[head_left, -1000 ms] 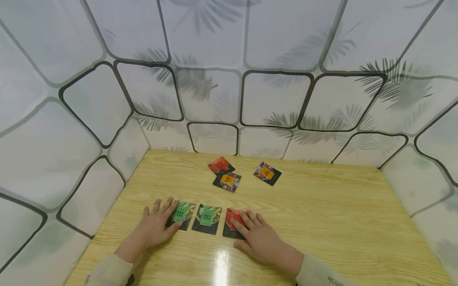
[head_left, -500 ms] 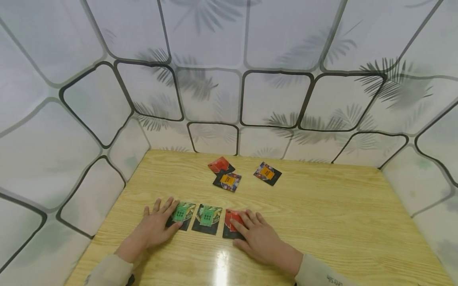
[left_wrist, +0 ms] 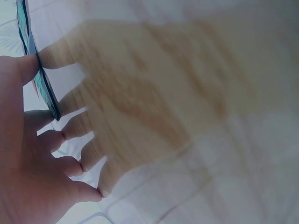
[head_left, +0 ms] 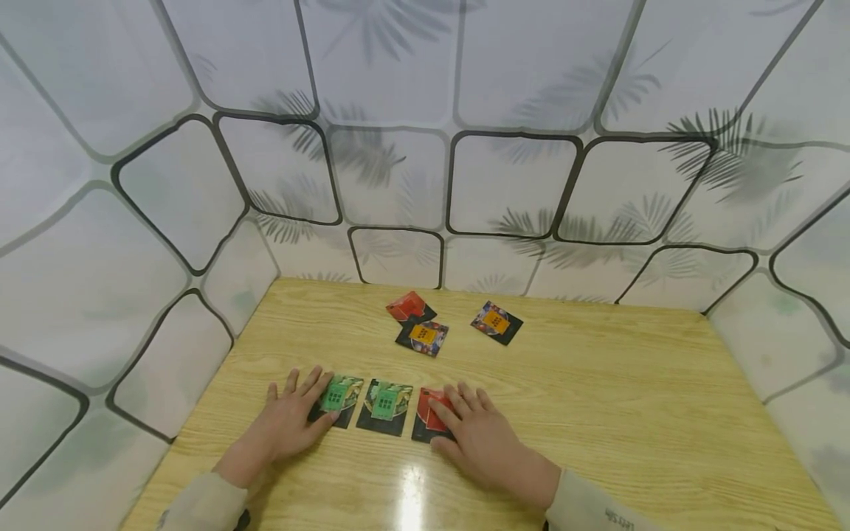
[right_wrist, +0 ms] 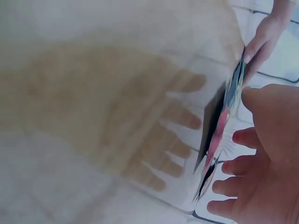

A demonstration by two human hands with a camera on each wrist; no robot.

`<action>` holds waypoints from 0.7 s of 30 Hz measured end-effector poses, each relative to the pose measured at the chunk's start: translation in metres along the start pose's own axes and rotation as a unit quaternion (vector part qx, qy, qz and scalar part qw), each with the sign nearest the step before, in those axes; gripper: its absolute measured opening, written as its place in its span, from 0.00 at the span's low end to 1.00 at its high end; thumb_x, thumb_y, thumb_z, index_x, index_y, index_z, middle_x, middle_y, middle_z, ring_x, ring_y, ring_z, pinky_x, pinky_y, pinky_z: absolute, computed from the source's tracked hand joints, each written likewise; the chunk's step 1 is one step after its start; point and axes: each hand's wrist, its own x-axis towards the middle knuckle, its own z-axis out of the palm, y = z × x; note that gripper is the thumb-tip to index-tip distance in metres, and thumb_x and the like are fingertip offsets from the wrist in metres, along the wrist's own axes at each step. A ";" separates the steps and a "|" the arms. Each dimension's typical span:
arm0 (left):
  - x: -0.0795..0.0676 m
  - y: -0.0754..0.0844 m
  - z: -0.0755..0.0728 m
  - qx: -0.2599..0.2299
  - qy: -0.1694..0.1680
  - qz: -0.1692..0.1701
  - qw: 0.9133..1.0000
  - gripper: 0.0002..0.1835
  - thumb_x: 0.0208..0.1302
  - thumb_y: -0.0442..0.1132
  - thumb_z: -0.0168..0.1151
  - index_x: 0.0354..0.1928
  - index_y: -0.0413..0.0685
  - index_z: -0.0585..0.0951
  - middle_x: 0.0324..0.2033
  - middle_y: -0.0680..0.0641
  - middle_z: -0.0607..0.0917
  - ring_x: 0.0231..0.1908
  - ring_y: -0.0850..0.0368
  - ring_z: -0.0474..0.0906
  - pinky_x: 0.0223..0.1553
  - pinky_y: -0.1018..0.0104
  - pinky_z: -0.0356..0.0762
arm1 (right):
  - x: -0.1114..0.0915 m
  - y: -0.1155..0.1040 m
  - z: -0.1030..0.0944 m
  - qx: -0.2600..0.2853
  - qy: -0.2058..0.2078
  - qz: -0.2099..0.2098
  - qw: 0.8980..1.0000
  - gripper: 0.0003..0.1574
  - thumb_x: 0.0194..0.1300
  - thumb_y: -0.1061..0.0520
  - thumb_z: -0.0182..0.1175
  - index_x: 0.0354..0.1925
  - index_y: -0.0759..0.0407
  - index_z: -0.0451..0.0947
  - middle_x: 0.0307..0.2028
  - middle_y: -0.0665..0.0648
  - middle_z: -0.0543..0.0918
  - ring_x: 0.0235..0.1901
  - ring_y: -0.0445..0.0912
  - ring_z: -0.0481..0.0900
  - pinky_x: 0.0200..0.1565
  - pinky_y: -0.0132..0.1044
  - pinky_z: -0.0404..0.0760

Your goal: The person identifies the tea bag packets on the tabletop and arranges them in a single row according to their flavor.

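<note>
Three flat packets lie in a row across the table. On the left end, the fingertips and thumb of my left hand (head_left: 292, 420) touch a green and black packet (head_left: 341, 397), covering its left side. A second green and black packet (head_left: 384, 405) lies in the middle with no hand on it. My right hand (head_left: 488, 442) is spread at the right end, its index finger and thumb over the right part of a red and black packet (head_left: 425, 422). Seen edge-on in the right wrist view, the row of packets (right_wrist: 219, 126) lies just beyond the fingers of my right hand (right_wrist: 266, 163).
Farther back, a red and black packet (head_left: 406, 305) is partly covered by an orange-labelled packet (head_left: 423, 336). Another orange-labelled packet (head_left: 496, 322) lies to their right. The glossy wood-grain table (head_left: 631, 398) meets a patterned wall covering (head_left: 511, 184) at the back and sides.
My right hand has slid slightly away from me, its fingers now a little farther up by the red packet. The left hand and the other packets stay where they were.
</note>
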 end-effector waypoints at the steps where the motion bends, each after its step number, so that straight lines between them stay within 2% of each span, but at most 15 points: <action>1: 0.000 0.000 0.000 0.001 0.000 0.000 1.000 0.40 0.78 0.61 0.55 0.81 0.45 0.63 0.80 0.34 0.63 0.77 0.18 0.53 0.65 0.10 0.50 | 0.002 0.001 -0.001 -0.004 0.008 -0.003 1.000 0.41 0.82 0.31 0.44 0.82 0.47 0.61 0.81 0.64 0.61 0.81 0.64 0.59 0.77 0.64 0.61; 9: -0.001 -0.001 0.000 0.001 0.000 -0.002 1.000 0.40 0.78 0.61 0.55 0.81 0.45 0.63 0.80 0.34 0.63 0.76 0.17 0.53 0.65 0.11 0.50 | 0.032 0.014 -0.011 -0.007 0.062 -0.028 0.998 0.38 0.84 0.38 0.48 0.79 0.55 0.65 0.78 0.71 0.65 0.78 0.69 0.62 0.75 0.67 0.65; 15: -0.002 0.000 -0.001 -0.007 -0.006 -0.003 1.000 0.41 0.78 0.61 0.55 0.82 0.45 0.63 0.80 0.33 0.62 0.76 0.17 0.52 0.65 0.10 0.48 | 0.062 0.027 -0.018 -0.022 0.071 -0.017 0.997 0.39 0.85 0.38 0.46 0.80 0.57 0.63 0.79 0.71 0.63 0.79 0.68 0.61 0.75 0.65 0.65; 21: -0.001 0.000 0.000 -0.001 0.003 0.001 1.000 0.41 0.78 0.61 0.55 0.81 0.44 0.63 0.79 0.33 0.63 0.76 0.17 0.53 0.64 0.10 0.50 | 0.087 0.040 -0.028 0.007 0.077 -0.009 0.997 0.37 0.85 0.40 0.46 0.78 0.61 0.66 0.78 0.71 0.64 0.79 0.68 0.61 0.75 0.66 0.64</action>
